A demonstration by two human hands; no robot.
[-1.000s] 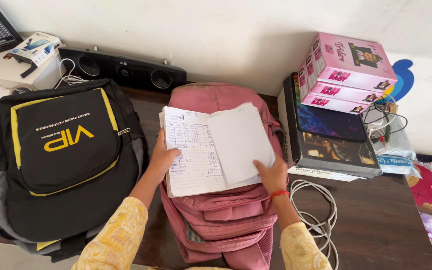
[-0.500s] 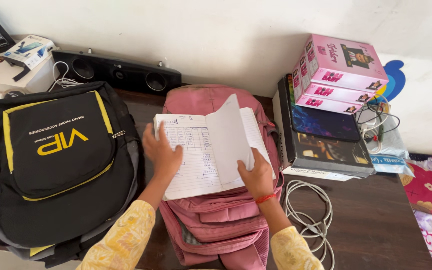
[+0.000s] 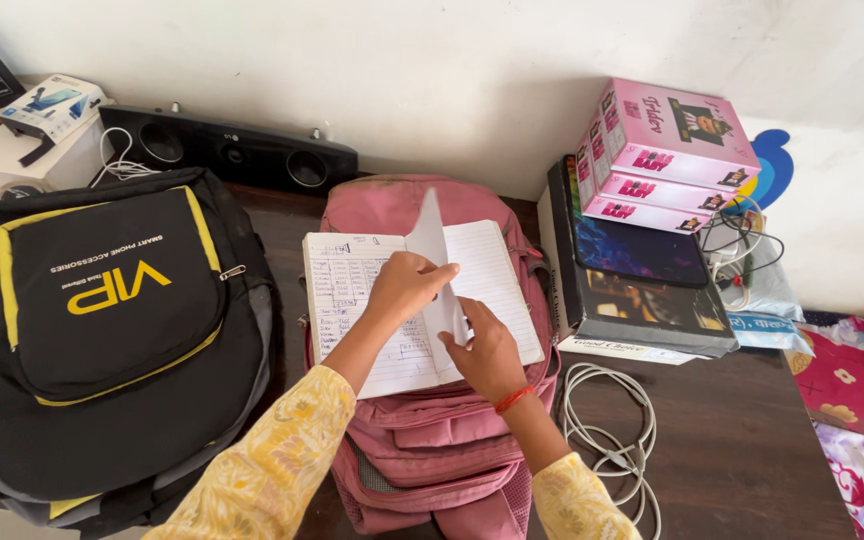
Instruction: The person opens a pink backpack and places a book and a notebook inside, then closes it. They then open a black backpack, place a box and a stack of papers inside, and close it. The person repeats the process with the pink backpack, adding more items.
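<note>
- Here, an open notebook (image 3: 372,300) lies on a pink backpack (image 3: 422,450); both the left hand (image 3: 407,285) and the right hand (image 3: 487,350) pinch one upright page (image 3: 432,240).
- Alongside: a black backpack (image 3: 102,330) on the left, white cables (image 3: 607,440) and stacked pink boxes (image 3: 667,150) on the right.
- The hands hide the notebook's middle; its handwriting is too small to make out.

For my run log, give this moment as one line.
left hand: pinching upright page | right hand: on notebook | notebook: open on pink backpack

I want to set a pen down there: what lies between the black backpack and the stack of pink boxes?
In the head view, the pink backpack lies between the black backpack and pink boxes, with an open notebook on it and both hands on its pages.
</note>
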